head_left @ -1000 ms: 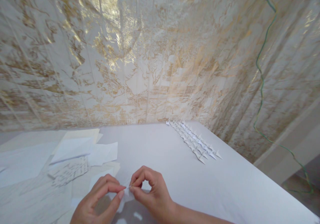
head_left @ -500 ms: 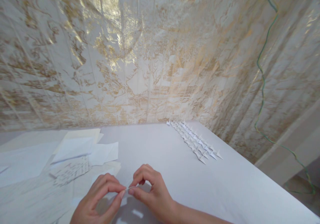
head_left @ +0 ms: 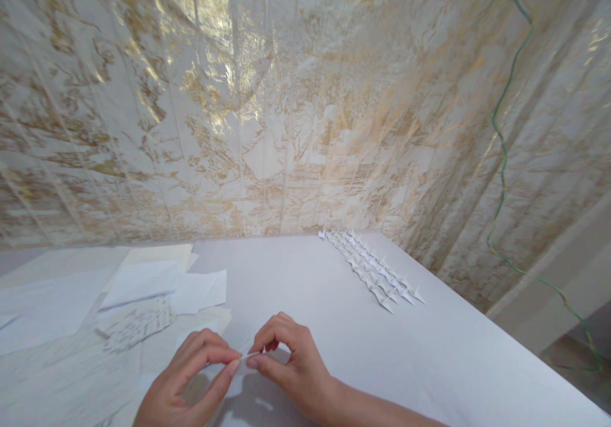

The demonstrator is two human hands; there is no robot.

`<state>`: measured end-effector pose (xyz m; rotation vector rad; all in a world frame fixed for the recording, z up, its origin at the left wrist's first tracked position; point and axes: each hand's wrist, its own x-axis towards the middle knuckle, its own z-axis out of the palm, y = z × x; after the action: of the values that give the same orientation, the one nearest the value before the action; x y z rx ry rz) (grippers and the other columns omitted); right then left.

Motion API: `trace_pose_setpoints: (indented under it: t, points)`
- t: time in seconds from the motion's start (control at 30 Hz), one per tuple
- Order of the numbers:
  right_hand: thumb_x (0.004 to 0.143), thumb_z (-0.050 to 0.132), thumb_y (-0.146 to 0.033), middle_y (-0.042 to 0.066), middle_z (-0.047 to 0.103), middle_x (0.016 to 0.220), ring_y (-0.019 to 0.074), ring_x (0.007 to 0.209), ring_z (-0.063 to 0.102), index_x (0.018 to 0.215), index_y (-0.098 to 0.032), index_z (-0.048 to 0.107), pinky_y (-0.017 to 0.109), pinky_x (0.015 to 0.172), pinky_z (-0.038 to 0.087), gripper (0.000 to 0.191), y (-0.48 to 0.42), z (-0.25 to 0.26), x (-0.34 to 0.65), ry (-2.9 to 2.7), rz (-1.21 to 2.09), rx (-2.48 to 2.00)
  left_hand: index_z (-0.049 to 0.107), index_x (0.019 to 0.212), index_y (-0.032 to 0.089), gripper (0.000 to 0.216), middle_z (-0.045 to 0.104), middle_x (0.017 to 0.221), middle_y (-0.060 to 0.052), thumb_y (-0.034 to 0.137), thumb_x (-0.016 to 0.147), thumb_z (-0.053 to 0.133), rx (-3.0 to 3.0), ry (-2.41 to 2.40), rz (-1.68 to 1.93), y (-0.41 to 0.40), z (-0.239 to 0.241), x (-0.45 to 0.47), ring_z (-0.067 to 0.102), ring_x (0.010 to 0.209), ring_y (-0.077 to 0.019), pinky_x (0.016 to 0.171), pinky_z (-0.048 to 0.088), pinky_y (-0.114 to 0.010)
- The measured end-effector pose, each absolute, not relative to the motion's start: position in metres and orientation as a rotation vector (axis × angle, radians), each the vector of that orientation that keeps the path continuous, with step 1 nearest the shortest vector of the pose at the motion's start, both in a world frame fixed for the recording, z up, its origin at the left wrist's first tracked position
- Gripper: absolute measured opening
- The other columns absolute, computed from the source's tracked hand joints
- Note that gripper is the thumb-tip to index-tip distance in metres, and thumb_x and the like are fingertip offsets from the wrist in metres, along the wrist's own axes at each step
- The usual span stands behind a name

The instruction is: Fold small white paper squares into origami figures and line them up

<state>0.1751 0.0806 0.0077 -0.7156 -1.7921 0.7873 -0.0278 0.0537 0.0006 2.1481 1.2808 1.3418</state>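
Two-handed pinch on a small white paper piece [head_left: 245,355], low centre, just above the white table [head_left: 310,287]. Left hand [head_left: 191,382]: thumb and forefinger closed narrow on the piece's left end. Right hand [head_left: 291,370]: thumb and forefinger closed on its right end, other fingers curled over. Tips of both nearly touching. Loose paper sheets [head_left: 143,284] lying flat to the left, one with writing. Rows of small folded paper shapes [head_left: 372,271] toward the far right edge, well apart from the hands. Gold-and-white wall covering [head_left: 286,96] behind; green cord [head_left: 501,160] hanging at right.
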Motion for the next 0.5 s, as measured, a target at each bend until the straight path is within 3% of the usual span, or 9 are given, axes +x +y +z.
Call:
trace_pose_setpoints:
  t: [0.23, 0.5]
  points:
    - [0.092, 0.069, -0.044, 0.001, 0.063, 0.068, 0.0148, 0.069, 0.057, 0.071, -0.02, 0.065, 0.026, 0.067, 0.044, 0.032, 0.0774, 0.0108, 0.1723, -1.786, 0.811, -0.704, 0.068, 0.079, 0.03, 0.009, 0.066, 0.077, 0.005, 0.032, 0.087, 0.069, 2.195, 1.267, 1.338, 0.0555, -0.0028, -0.0285, 0.067, 0.078, -0.0141, 0.073, 0.053, -0.018]
    - [0.089, 0.066, -0.04, 0.001, 0.062, 0.076, 0.0153, 0.071, 0.056, 0.082, -0.022, 0.06, 0.026, 0.068, 0.045, 0.02, 0.072, 0.0053, 0.1672, -1.869, 0.72, -0.712, 0.067, 0.08, 0.03, 0.014, 0.067, 0.081, 0.004, 0.041, 0.09, 0.066, 2.055, 1.262, 1.418, 0.0482, -0.0047, -0.0204, 0.068, 0.082, -0.0142, 0.077, 0.053, -0.016]
